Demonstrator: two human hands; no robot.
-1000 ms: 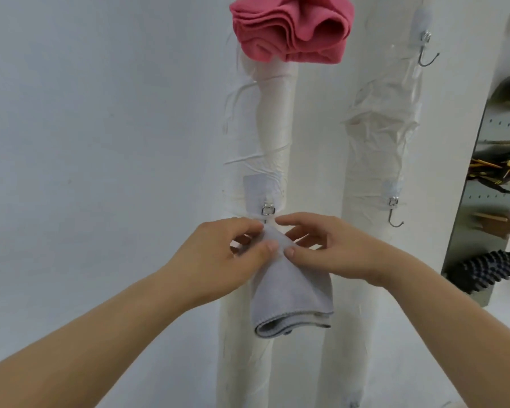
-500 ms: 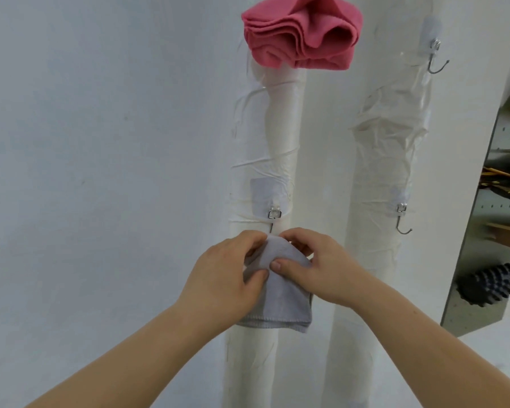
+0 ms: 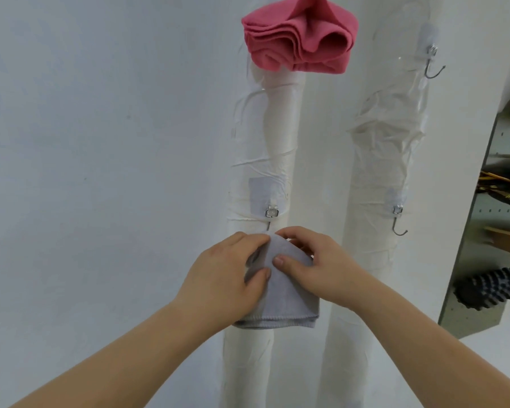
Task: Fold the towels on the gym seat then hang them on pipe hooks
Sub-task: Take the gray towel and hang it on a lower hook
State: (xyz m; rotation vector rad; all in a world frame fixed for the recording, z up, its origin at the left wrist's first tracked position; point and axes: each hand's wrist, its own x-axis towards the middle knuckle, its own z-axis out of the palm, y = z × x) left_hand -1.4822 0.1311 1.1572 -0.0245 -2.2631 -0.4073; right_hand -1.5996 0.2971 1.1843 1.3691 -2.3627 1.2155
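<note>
Pinched at its top by left grip [image 3: 224, 275] and right grip [image 3: 315, 266] alike: folded grey cloth towel [image 3: 286, 301], long axis hanging down. Just above the pinch, small metal hook [image 3: 271, 214] on left white wrapped pipe [image 3: 280, 136], tip hidden.

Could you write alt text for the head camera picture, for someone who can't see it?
A left hand and a right hand pinch the top of a folded grey towel just below a metal hook on the left pipe of two white wrapped pipes. A pink towel hangs higher on it; the right pipe carries two bare hooks.
</note>
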